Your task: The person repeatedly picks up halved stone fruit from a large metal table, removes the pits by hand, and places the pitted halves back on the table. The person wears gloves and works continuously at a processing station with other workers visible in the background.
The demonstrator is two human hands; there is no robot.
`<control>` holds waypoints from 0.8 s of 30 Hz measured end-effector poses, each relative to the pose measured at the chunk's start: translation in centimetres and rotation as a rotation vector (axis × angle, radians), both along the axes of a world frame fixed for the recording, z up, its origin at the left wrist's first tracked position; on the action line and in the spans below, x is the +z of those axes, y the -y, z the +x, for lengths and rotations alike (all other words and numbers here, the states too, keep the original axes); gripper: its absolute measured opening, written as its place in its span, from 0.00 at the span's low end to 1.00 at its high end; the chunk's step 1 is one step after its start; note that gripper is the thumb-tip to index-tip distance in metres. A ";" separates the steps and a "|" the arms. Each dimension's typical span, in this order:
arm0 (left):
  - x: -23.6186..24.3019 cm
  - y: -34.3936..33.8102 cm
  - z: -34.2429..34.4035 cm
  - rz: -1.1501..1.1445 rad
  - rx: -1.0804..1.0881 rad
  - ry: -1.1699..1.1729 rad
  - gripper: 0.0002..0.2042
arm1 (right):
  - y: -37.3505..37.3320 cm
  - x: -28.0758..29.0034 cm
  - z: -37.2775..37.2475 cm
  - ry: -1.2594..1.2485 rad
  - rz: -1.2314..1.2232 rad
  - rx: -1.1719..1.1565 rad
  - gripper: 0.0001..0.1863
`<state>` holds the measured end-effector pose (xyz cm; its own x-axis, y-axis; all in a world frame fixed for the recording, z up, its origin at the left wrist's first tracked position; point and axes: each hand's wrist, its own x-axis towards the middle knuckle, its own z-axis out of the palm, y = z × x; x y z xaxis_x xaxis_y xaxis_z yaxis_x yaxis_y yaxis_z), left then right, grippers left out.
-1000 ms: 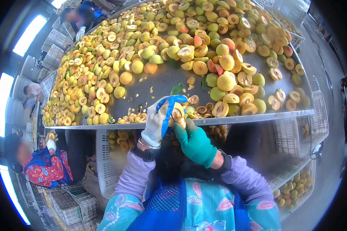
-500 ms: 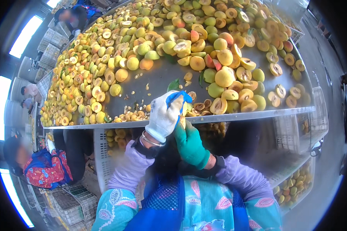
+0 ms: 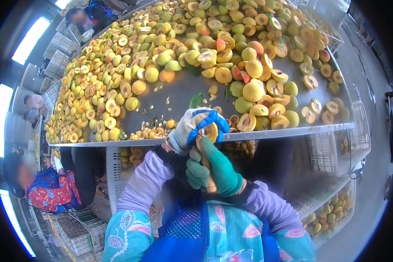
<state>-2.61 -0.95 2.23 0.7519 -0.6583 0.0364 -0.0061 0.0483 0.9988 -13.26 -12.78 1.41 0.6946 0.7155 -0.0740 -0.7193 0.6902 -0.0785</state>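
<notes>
My left hand (image 3: 195, 128), in a white glove with blue fingers, is closed around a yellow peach half (image 3: 212, 131) just over the table's front edge. The cut side of the fruit is turned toward me. In its green glove, my right hand (image 3: 216, 168) grips a wooden-handled pitting tool (image 3: 211, 184), whose short metal tip meets the cut face; the tip's exact shape is partly hidden. Behind the hands lie dark pitted scraps and a green leaf (image 3: 196, 100) on the metal table (image 3: 179, 97).
Whole and halved peaches (image 3: 113, 74) heap over most of the table. Small pale kernels (image 3: 152, 132) lie near its front edge. White crates (image 3: 114, 170) of fruit stand below. At left sits a co-worker in a red patterned top (image 3: 52, 192); other people work farther off.
My right hand has turned and dropped slightly, bringing the wooden-handled pitting tool into view. My left hand has rolled, so the peach half's cut face now shows.
</notes>
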 end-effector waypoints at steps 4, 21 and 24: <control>0.8 1.0 -2.5 -0.212 0.473 -0.559 0.20 | 0.5 -0.4 0.6 -0.021 0.273 0.093 0.25; -3.3 -10.1 4.0 1.414 0.233 0.154 0.29 | 4.7 -5.6 17.1 0.905 -1.977 -0.131 0.24; -3.7 -5.3 3.3 1.369 0.176 0.252 0.31 | 2.5 -10.6 17.8 1.035 -1.851 -0.119 0.24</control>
